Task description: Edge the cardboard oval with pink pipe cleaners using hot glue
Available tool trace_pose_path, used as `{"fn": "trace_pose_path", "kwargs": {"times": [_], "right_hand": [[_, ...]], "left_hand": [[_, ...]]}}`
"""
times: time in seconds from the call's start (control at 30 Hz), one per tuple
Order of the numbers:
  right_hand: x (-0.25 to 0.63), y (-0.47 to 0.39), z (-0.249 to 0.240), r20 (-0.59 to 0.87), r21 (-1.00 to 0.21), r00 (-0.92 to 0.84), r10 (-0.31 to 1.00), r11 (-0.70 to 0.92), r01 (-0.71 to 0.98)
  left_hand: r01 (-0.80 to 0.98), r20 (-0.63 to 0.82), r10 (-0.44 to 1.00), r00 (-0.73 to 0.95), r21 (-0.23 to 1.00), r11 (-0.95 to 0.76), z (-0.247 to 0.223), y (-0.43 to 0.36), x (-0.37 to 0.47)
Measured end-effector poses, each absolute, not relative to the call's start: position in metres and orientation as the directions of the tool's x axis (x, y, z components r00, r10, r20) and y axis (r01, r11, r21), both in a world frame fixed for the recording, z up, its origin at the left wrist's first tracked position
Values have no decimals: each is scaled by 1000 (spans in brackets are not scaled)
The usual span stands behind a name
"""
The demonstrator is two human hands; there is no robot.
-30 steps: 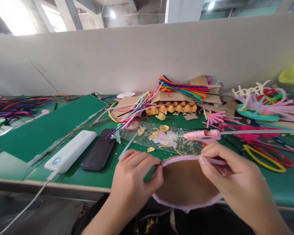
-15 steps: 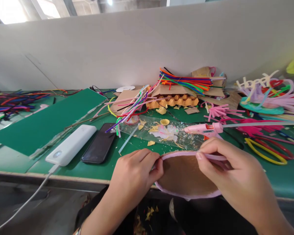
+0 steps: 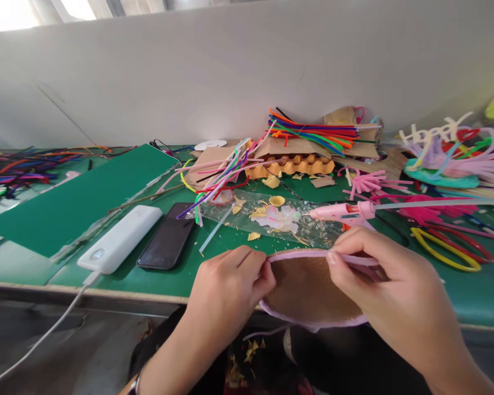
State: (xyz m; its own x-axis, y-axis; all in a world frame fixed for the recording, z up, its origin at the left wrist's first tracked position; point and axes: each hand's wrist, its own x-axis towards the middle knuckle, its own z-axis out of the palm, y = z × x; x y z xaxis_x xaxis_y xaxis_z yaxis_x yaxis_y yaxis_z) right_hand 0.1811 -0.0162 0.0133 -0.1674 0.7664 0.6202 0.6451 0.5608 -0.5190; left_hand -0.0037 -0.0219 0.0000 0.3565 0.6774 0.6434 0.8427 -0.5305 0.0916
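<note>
A round brown cardboard disc [image 3: 308,288] is held tilted at the table's front edge. Pale pink pipe cleaner [image 3: 302,254] runs along its rim. My left hand [image 3: 230,285] pinches the disc's left edge, thumb and fingers closed on it. On the far right of the rim, my right hand [image 3: 389,291] pinches the pipe cleaner between thumb and forefinger; a loose length of it passes under the fingers. Just beyond my right hand lies a pink hot glue gun [image 3: 346,212] with a long glue stick in its back, its nozzle over a glue-spotted plastic sheet [image 3: 239,216].
A white power bank [image 3: 121,238] with a cable and a black phone [image 3: 167,236] lie to the left, beside a green board [image 3: 86,197]. Behind are bundled pipe cleaners [image 3: 313,131] and an orange egg carton [image 3: 296,164]. Pipe-cleaner decorations [image 3: 444,159] crowd the right.
My right hand has shifted slightly left along the rim, still pinching the pipe cleaner. My left hand keeps its hold. The camera view has moved a little.
</note>
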Motion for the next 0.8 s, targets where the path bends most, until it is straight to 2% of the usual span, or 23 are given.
{"fn": "trace_pose_path", "kwargs": {"times": [0.23,0.37,0.47,0.6,0.7,0.8], "right_hand": [[182,-13,14,622,-520,-157,767,555,649],[185,-10,17,561,-543,-215,799,551,633],[185,-10,19,516,-542,-313,798,587,602],[180,-14,20,480,-509,-428,765,641,574],[177,-16,21,493,-473,-473,730,681,559],[175,-16,22,506,-442,-500,703,709,549]], "left_hand": [[790,633,715,296,259,-556,1,-23,-3],[683,546,786,292,456,-571,7,-19,-10],[606,541,805,242,564,-561,11,-18,-12],[523,547,773,320,579,-626,11,-21,-4],[535,539,740,401,518,-667,11,-22,1],[565,532,740,412,488,-665,11,-21,2]]}}
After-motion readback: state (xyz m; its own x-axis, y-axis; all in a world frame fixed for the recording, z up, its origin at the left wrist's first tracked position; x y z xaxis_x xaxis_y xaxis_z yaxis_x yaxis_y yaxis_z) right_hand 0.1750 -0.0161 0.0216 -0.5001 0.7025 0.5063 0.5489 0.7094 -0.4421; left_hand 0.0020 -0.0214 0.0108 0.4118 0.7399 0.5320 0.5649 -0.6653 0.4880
